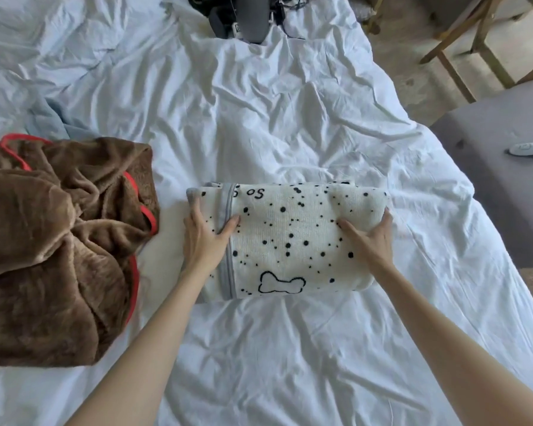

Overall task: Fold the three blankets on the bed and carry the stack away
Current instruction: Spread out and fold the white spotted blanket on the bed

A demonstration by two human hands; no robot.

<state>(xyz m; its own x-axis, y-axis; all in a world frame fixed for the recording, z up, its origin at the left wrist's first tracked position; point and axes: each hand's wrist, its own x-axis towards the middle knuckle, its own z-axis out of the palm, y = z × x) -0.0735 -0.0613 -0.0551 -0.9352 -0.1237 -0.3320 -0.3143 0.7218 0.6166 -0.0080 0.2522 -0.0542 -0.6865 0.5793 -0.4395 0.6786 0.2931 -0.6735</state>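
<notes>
A cream blanket with black spots and a bone outline lies folded into a thick rectangle in the middle of the bed. My left hand clasps its left end, thumb on top by the grey trim. My right hand clasps its right end, thumb on top and fingers round the edge. A brown fleece blanket with red trim lies crumpled at the left. A pale blue blanket pokes out from behind the brown one, mostly hidden.
Dark gear with cables sits at the far end of the bed. A grey upholstered bench with a small white device stands along the right side. Wooden chair legs stand on the floor beyond it.
</notes>
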